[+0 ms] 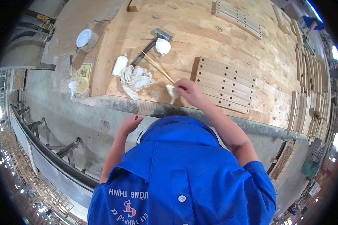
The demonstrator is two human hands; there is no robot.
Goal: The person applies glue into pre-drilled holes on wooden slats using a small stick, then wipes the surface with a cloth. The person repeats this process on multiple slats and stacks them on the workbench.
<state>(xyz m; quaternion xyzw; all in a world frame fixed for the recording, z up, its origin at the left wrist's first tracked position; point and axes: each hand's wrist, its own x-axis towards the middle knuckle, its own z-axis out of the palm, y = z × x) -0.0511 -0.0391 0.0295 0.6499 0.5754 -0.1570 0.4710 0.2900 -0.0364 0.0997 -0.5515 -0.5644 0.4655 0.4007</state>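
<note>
My right hand (189,92) is over the near edge of the wooden workbench (184,30), its fingers pinched on a small white cloth (171,93). A thin wooden stick (157,65) runs up to these fingers; whether they grip it too, I cannot tell. My left hand (131,123) hangs just off the bench edge, fingers curled; anything in it is hidden. Beyond the cloth lie a crumpled whitish rag (136,78), a white plastic bottle (120,65) and a dark-handled hammer (149,48). A round white object (163,46) rests by the hammer head.
Drilled wooden slats (225,84) lie side by side right of my right hand, with another drilled group (238,18) farther back. A white bucket (87,39) stands at the left. Several wooden pieces (313,71) line the right end. Someone in blue (313,23) is far right.
</note>
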